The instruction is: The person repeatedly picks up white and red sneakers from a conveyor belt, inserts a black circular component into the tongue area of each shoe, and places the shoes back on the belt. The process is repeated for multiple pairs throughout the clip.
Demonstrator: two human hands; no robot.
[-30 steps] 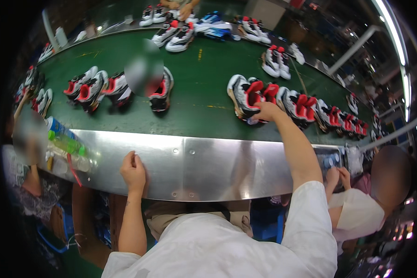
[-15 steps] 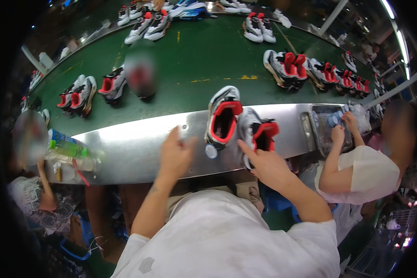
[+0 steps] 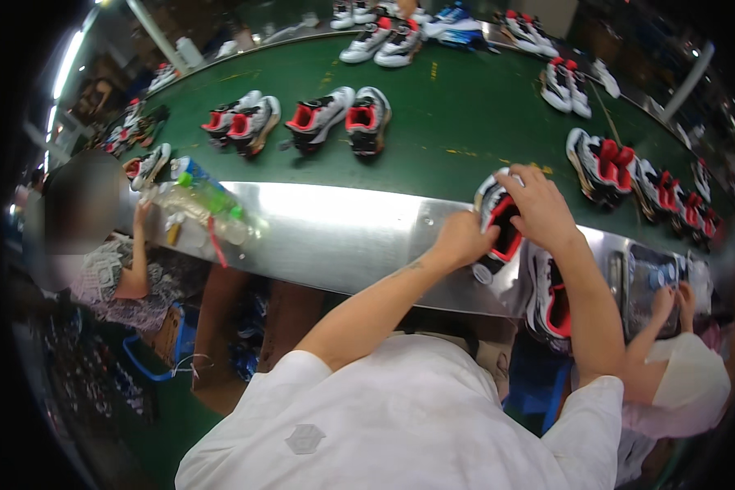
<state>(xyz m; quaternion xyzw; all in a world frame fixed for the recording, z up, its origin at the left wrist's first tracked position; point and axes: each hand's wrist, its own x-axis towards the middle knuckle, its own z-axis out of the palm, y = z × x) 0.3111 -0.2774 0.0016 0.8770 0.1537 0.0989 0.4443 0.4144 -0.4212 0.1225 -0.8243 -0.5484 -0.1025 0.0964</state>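
A white and black sneaker with a red lining (image 3: 489,198) stands on the metal ledge in front of me, toe pointing away. My left hand (image 3: 464,238) grips its left side, thumb near the opening. Over the tongue and lace area lies my right hand (image 3: 545,208), its fingers bent onto the shoe's upper; part of the shoe is hidden beneath. A pale round disc (image 3: 483,273) shows at the heel. The matching sneaker (image 3: 545,304) sits at the ledge's front edge, partly behind my right forearm, touched by neither hand.
Several pairs of similar sneakers (image 3: 322,118) line the green belt (image 3: 433,106) beyond the metal ledge (image 3: 327,220). Plastic bottles (image 3: 208,196) lie at left, beside a seated person. At right, another person's hands work by a metal tray (image 3: 629,286).
My view has swung left, shifting the scene rightward. My left hand has come onto the first sneaker. My right hand has left the second sneaker for the first one's top.
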